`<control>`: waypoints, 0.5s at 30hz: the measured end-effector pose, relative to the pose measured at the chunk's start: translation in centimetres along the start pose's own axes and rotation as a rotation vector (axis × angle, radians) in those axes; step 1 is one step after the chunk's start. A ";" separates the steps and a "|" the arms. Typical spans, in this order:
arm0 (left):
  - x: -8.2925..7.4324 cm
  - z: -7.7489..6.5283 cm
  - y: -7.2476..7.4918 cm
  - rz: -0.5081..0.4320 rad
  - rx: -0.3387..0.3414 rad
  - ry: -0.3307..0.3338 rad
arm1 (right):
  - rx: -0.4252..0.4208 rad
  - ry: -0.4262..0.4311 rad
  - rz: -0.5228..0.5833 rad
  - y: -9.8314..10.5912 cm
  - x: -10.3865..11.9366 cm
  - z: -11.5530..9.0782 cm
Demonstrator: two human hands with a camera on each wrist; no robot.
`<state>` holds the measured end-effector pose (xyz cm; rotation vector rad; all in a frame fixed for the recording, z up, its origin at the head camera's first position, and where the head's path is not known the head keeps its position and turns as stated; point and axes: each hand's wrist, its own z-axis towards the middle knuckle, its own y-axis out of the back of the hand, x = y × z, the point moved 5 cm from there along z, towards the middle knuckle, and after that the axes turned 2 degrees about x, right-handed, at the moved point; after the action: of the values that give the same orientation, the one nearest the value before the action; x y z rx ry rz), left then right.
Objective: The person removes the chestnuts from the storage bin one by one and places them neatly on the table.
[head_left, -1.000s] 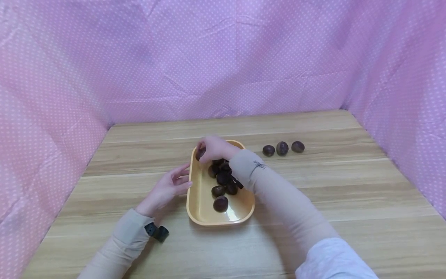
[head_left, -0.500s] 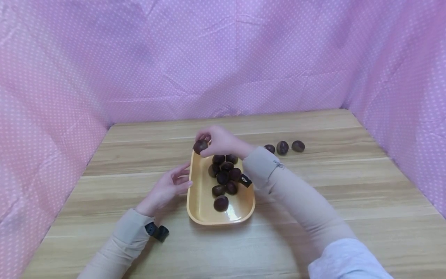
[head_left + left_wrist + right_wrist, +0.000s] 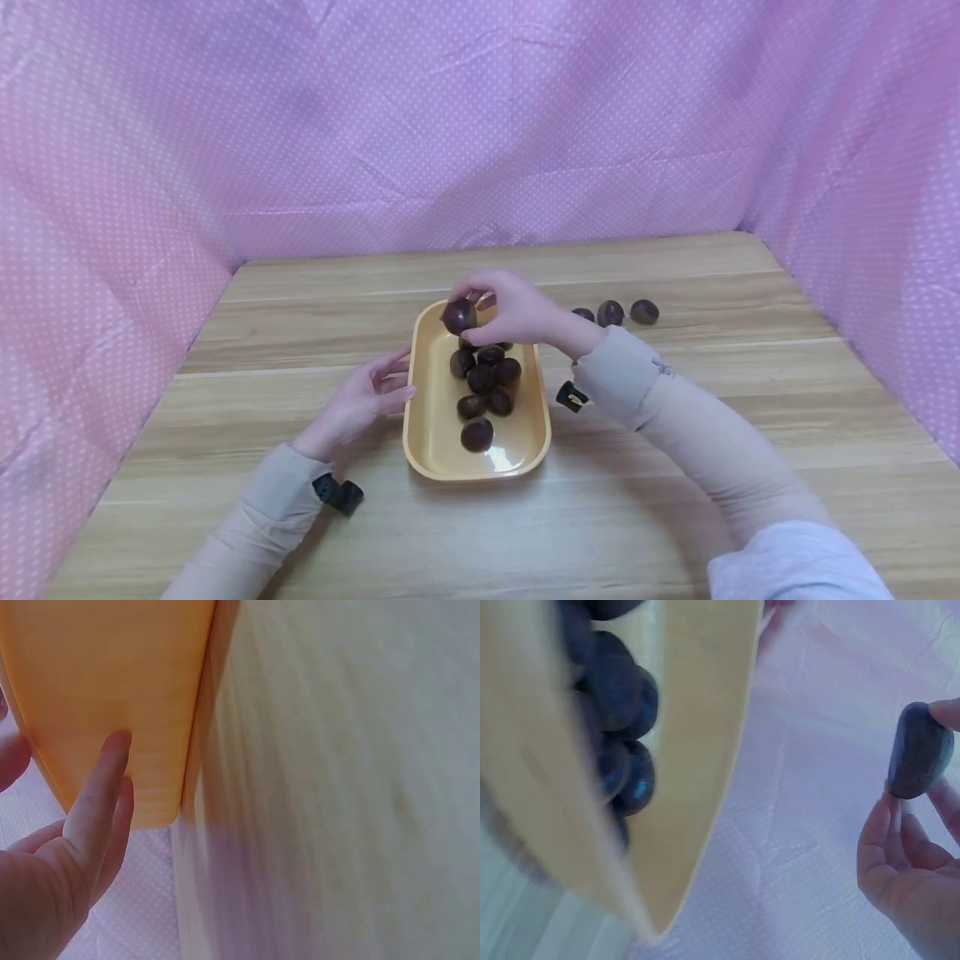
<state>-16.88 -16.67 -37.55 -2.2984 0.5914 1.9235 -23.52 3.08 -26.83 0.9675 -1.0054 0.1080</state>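
My right hand pinches a dark brown chestnut between thumb and fingertips, above the far end of a yellow tray. In the right wrist view that chestnut is held clear of the tray's rim. Several more chestnuts lie loosely heaped inside the tray; the right hand partly covers those at the far end. Along the tray's left side, my left hand rests with its fingers extended. The left wrist view has its fingers against the tray's outer wall.
Three chestnuts lie in a row on the wooden table, right of the tray; the right hand's wrist partly hides the nearest. A pink dotted cloth hangs behind the table and at both sides.
My right hand lifted the chestnut from the tray's far left corner, then moved right with it. The left hand stayed at the tray's side.
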 end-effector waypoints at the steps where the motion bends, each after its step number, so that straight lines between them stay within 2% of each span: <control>1: 0.0 0.0 0.0 -0.004 0.001 0.003 | -0.008 0.002 0.002 0.1 -0.1 -0.4; 7: 0.2 0.1 0.0 -0.007 0.002 0.018 | -0.030 0.036 0.006 0.5 -1.3 -3.2; 15: 0.3 0.0 0.0 -0.042 0.006 0.028 | -0.058 -0.007 -0.012 1.3 -4.4 -6.5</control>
<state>-16.85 -16.75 -37.85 -2.3185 0.5462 1.8713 -22.35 10.09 -30.50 0.9213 -1.0036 0.0648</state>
